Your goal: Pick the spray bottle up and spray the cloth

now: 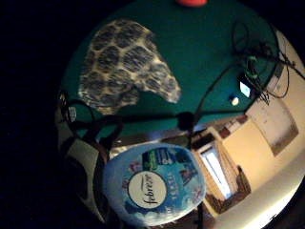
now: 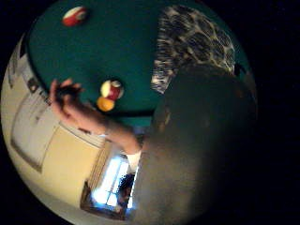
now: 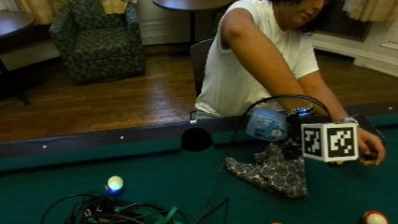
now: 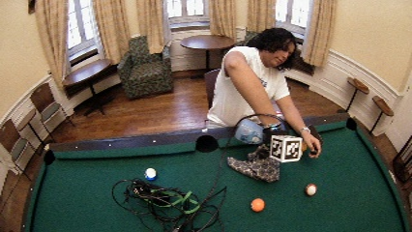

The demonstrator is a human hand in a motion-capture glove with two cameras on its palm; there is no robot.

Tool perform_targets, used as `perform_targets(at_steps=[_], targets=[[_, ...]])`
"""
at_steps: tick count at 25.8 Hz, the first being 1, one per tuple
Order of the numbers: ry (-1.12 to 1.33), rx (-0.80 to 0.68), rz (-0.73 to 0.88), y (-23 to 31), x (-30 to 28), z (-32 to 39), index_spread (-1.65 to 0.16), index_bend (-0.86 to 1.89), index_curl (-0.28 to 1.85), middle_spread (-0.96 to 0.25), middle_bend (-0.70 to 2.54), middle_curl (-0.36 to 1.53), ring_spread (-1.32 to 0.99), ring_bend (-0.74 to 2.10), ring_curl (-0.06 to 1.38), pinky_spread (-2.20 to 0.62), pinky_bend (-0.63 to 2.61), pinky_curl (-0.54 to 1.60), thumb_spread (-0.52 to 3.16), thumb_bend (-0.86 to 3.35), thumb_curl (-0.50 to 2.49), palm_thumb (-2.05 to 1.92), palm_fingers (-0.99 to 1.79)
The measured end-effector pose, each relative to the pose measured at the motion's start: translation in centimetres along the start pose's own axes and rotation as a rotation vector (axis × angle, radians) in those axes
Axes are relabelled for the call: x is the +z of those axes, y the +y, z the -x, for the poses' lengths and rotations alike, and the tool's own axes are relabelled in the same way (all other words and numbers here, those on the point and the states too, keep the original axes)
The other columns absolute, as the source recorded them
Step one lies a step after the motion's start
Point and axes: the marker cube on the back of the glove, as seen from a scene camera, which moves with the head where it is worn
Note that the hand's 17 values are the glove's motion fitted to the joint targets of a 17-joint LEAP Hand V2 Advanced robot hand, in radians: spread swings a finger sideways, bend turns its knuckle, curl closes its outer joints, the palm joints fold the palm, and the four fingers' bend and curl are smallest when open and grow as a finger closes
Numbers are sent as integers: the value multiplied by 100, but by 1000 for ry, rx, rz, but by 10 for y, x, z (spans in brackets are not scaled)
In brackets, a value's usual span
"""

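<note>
Fingers round spray bottle [image 3: 266, 125] above cloth [image 3: 273, 171] near rail [image 3: 124, 140].

On your green table [image 4: 77, 193] you have a tangle of black cables [image 4: 161, 200], a white-and-blue ball [image 4: 150, 173], an orange ball [image 4: 257, 205] and a red-and-white one [image 4: 311, 189] (striped, probably). Behind it stand an armchair [image 4: 145, 67] and a round side table [image 4: 207, 42].

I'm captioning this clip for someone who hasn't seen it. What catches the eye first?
A blue spray bottle held up in the gloved right hand, just above a patterned cloth on the green pool table. Next, the tangle of cables on the felt, with a few pool balls scattered around.
</note>
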Motion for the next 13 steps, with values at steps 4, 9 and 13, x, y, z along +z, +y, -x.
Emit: perform_targets(at_steps=[4,9,13], targets=[[-148,-157,-112,0,-27,41,-27,41,60,-21,68,56,-22,77,49,-30,47,43,22,-3,84,94,139],[-248,-297,-231,-2,-54,67,-27,40,60,-21,68,57,-22,77,49,-30,47,43,21,-3,84,94,139],[-303,-429,-282,1,-70,83,-27,40,60,-21,68,57,-22,77,49,-30,47,43,21,-3,84,94,139]])
